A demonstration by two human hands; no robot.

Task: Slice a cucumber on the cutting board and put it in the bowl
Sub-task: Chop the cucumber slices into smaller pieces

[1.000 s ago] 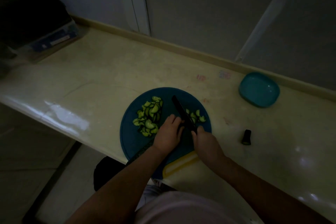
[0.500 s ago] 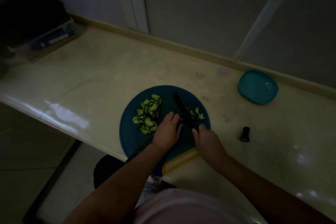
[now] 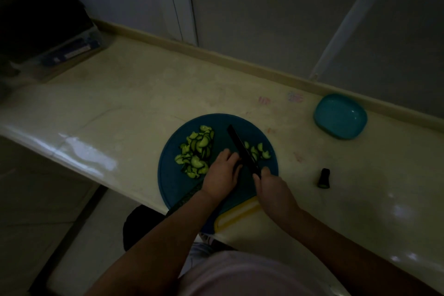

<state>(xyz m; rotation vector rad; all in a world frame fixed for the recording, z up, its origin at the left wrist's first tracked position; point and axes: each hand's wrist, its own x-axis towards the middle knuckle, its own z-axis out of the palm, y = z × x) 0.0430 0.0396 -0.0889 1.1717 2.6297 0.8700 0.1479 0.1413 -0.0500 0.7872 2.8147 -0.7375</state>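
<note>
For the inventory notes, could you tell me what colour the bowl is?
The bowl is teal, seen best in the head view, the only one.

Head view strongly underexposed overall; walls and floor read as grey-black, upper-left corner nearly lost in shadow. Specular glare patches on the glossy countertop (image 3: 144, 94) at its near-left edge and at the right, suggesting light from overhead or behind the camera, exact source not visible; forearms and torso in the foreground dark, low in detail. Wide-angle bowing of the counter edge toward the frame borders; centre acceptably sharp, fine grain noise in dark areas.
</note>
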